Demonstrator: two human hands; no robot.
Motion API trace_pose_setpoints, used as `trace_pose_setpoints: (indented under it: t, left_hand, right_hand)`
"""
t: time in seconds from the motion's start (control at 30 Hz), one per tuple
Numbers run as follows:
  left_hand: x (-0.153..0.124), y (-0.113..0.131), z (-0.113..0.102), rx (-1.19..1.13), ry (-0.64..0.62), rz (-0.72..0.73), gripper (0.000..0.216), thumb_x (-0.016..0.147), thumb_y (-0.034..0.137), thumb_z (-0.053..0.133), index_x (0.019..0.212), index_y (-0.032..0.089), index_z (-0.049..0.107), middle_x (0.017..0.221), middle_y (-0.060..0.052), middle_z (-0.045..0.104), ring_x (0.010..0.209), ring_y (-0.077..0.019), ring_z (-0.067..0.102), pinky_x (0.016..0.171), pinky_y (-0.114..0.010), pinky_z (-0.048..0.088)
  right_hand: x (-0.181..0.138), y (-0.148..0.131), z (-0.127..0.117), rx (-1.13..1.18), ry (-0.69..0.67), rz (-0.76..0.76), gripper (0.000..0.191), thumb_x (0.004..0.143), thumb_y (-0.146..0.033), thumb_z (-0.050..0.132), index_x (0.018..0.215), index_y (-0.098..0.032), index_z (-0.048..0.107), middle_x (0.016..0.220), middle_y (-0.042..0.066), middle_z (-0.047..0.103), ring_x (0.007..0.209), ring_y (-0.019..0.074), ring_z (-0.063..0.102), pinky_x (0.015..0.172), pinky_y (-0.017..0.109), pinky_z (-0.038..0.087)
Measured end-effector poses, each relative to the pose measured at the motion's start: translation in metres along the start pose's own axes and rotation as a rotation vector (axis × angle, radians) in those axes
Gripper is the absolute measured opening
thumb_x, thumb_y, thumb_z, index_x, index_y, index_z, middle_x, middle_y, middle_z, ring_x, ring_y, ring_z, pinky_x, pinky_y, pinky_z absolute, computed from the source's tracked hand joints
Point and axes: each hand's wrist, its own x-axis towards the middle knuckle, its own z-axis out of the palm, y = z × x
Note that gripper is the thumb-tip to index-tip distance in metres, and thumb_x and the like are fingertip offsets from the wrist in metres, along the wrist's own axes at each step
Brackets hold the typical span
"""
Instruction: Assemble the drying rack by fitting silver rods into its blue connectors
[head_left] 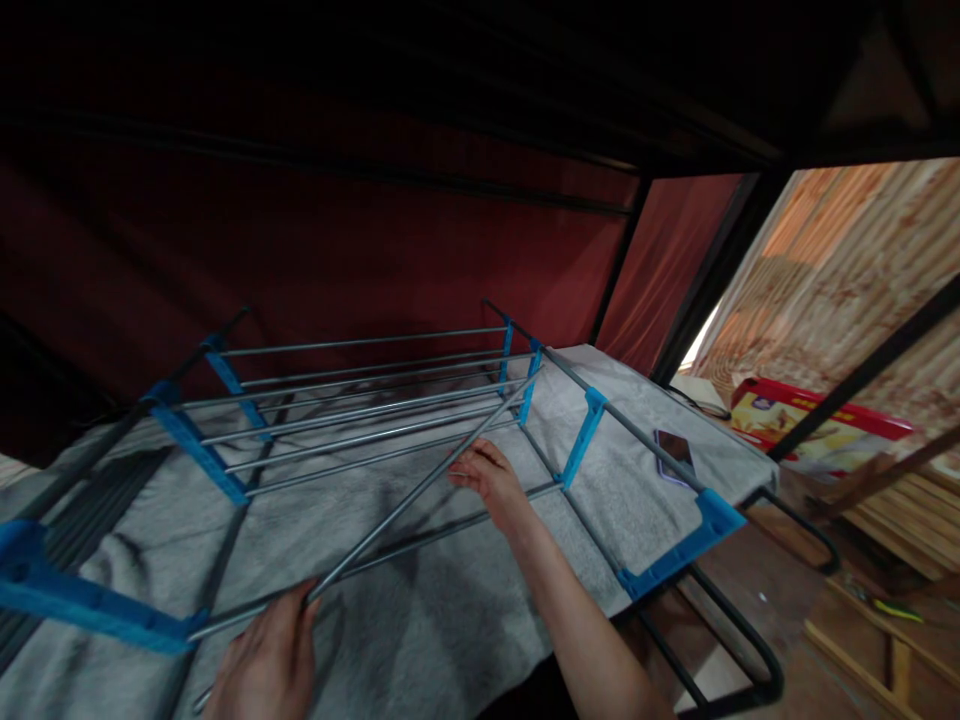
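Note:
A loose grey metal tube [409,498] slants across the blue-and-grey rack frame [390,437]. My left hand [266,655] is closed around its near part, and the near end shows below that hand. The tube's far end lies by a blue connector [531,385] on the right side of the frame. My right hand [487,478] is beside the tube's middle, fingers loosely bent and apart; whether the fingertips touch it I cannot tell. Several parallel tubes span the frame's far part. A nearer cross tube [450,530] runs beneath the slanting one.
Grey fabric [442,620] covers the bed under the frame. More loose tubes [97,500] lie at the left. A phone [675,455] rests at the right. Black metal bed posts [720,270] and rails surround the space. A red-and-yellow box [817,425] and wooden pieces [892,530] stand beyond.

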Motion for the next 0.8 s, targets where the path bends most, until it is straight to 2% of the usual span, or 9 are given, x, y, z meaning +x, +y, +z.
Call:
trace_pose_setpoints:
  t: [0.1, 0.27, 0.43, 0.57, 0.7, 0.8]
  left_hand:
    - [-0.003, 0.001, -0.005, 0.031, -0.018, -0.017, 0.043, 0.104, 0.044, 0.036, 0.123, 0.021, 0.066, 0.114, -0.013, 0.079, 0.105, -0.0311, 0.076, 0.094, -0.043, 0.056]
    - [-0.008, 0.020, -0.019, 0.250, -0.017, -0.126, 0.049, 0.107, 0.035, 0.025, 0.123, 0.016, 0.067, 0.111, -0.016, 0.079, 0.106, -0.0321, 0.074, 0.093, -0.045, 0.051]
    - [-0.006, 0.030, -0.033, 0.358, -0.148, -0.230, 0.041, 0.104, 0.024, 0.033, 0.124, 0.016, 0.068, 0.113, -0.016, 0.078, 0.110, -0.0335, 0.071, 0.094, -0.047, 0.048]
    - [-0.004, 0.032, -0.038, 0.369, -0.265, -0.328, 0.038, 0.105, 0.026, 0.034, 0.116, 0.015, 0.069, 0.113, -0.018, 0.076, 0.113, -0.0362, 0.071, 0.097, -0.050, 0.047]
    - [-0.004, 0.031, -0.034, 0.349, -0.320, -0.288, 0.039, 0.106, 0.026, 0.033, 0.117, 0.015, 0.069, 0.115, -0.017, 0.076, 0.111, -0.0359, 0.071, 0.097, -0.051, 0.047]
    - [-0.003, 0.032, -0.029, 0.362, -0.299, -0.267, 0.036, 0.105, 0.025, 0.035, 0.116, 0.017, 0.069, 0.113, -0.016, 0.076, 0.109, -0.0350, 0.071, 0.095, -0.050, 0.047]
  right_hand:
    - [0.004, 0.006, -0.005, -0.015, 0.014, 0.003, 0.040, 0.066, -0.042, 0.088, 0.097, -0.024, 0.070, 0.095, 0.003, 0.080, 0.083, 0.0190, 0.075, 0.081, 0.036, 0.063]
    - [0.011, 0.012, -0.025, 0.024, 0.189, -0.020, 0.031, 0.065, -0.033, 0.085, 0.091, -0.022, 0.070, 0.087, 0.003, 0.079, 0.075, 0.0169, 0.073, 0.075, 0.032, 0.063]
    - [0.011, 0.002, -0.046, 0.032, 0.262, 0.016, 0.021, 0.072, -0.023, 0.082, 0.088, -0.022, 0.070, 0.085, 0.003, 0.080, 0.073, 0.0151, 0.074, 0.070, 0.026, 0.064]
    - [0.014, -0.010, -0.060, 0.032, 0.324, 0.029, 0.013, 0.080, -0.013, 0.077, 0.088, -0.021, 0.069, 0.084, 0.003, 0.081, 0.072, 0.0146, 0.076, 0.066, 0.023, 0.063]
    - [0.019, -0.018, -0.071, 0.031, 0.360, 0.019, 0.015, 0.084, -0.007, 0.074, 0.087, -0.021, 0.069, 0.082, 0.002, 0.081, 0.070, 0.0136, 0.077, 0.065, 0.021, 0.064]
    - [0.021, -0.020, -0.076, 0.049, 0.390, 0.025, 0.020, 0.084, -0.005, 0.075, 0.080, -0.021, 0.066, 0.078, 0.001, 0.080, 0.066, 0.0122, 0.075, 0.064, 0.020, 0.064]
